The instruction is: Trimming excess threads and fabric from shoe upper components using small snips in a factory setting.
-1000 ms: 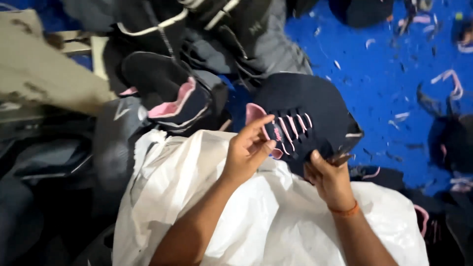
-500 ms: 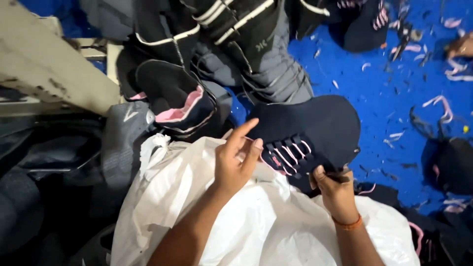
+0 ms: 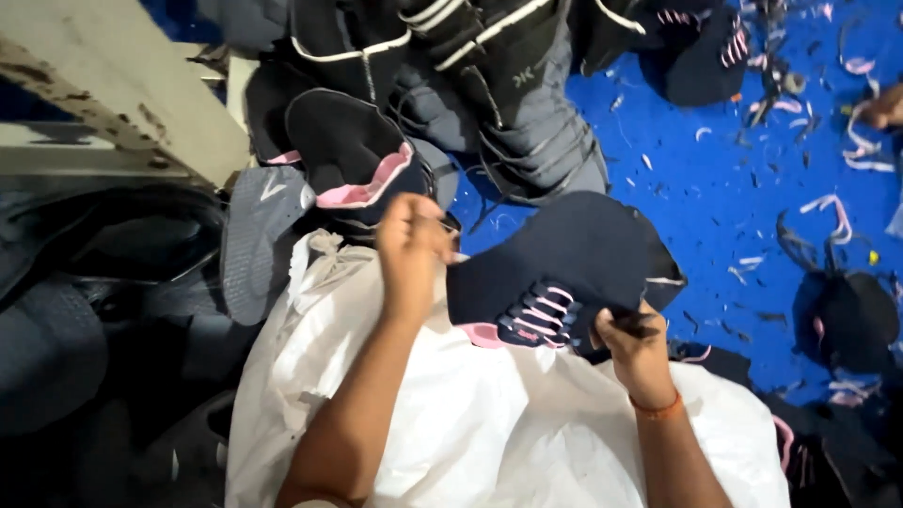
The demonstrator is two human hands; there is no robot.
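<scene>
A dark navy shoe upper (image 3: 574, 259) with pink laces and a pink lining edge lies over a white woven sack (image 3: 470, 423) on my lap. My right hand (image 3: 635, 348) grips the upper at its lower right edge, next to the laces. My left hand (image 3: 412, 240) is raised at the upper's left edge with the fingers curled; what it pinches is hidden, though a lace end may run from it.
A pile of dark shoe uppers (image 3: 357, 160) with pink trim lies ahead on the blue floor (image 3: 734, 216), which is strewn with pink lace scraps. Grey soles (image 3: 259, 235) sit at the left. More uppers (image 3: 847, 320) lie at the right. Another person's hand (image 3: 884, 105) shows at the far right.
My left hand has lifted off the laces and moved up and left, closing its fingers. The upper has turned slightly, and the right hand keeps its grip.
</scene>
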